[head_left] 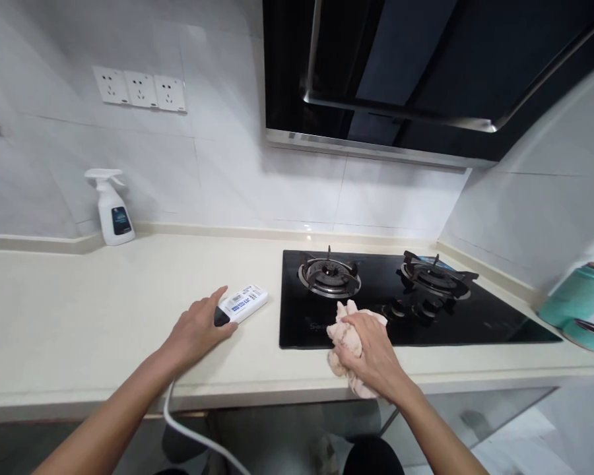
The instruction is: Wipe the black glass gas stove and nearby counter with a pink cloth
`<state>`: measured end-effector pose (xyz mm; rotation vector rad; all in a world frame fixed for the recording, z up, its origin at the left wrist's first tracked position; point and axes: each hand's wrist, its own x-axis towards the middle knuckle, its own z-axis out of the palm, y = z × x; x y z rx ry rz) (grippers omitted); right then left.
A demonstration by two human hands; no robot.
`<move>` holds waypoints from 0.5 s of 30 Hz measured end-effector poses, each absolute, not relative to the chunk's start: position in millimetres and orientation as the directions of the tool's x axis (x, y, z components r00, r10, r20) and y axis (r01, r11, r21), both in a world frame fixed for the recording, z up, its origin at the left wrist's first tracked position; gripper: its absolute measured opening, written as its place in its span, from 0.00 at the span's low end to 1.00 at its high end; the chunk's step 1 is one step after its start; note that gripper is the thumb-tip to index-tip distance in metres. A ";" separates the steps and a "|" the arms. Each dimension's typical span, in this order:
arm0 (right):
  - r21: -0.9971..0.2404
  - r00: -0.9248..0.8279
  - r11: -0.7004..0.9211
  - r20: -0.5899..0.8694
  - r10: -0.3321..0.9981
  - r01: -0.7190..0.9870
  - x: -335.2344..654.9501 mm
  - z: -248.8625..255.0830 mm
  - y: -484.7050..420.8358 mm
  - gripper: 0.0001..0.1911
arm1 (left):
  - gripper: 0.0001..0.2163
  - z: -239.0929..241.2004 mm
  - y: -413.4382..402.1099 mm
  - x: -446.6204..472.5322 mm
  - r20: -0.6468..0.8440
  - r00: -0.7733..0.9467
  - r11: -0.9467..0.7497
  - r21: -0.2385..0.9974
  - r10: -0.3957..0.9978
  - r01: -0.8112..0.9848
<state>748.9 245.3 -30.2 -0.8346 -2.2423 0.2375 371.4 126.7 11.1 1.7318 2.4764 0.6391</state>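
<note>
My left hand (195, 330) grips the dark end of a white, flat rectangular device (245, 303) with blue print and a label. The device lies on the countertop left of the gas hob, and its kind is not clear. From under my left wrist a white cable (198, 432) hangs over the counter's front edge. Crumpled in my right hand (371, 349) is a pale pink cloth (346, 336), with my fingers pressed down on it. It rests across the front edge of the black glass gas hob (301, 323) and hangs partly over the counter.
On the hob are a left burner (329, 276) and a right burner (435, 277), with control knobs (428, 309) between. A range hood (376, 79) overhangs it. At the back left stands a white spray bottle (113, 214). A teal canister (577, 297) stands at the right.
</note>
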 end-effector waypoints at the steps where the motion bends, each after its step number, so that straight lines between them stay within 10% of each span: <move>1: -0.398 -0.547 0.780 0.559 0.623 0.483 747.2 -29.5 245.2 0.18 | 0.41 14.1 129.4 375.1 0.177 -0.375 0.296 0.356 0.910 0.886; 15: -0.396 -0.785 0.884 0.452 0.423 0.249 693.3 -7.1 257.4 0.20 | 0.42 20.7 126.7 351.2 0.131 -0.405 0.365 0.248 0.905 0.897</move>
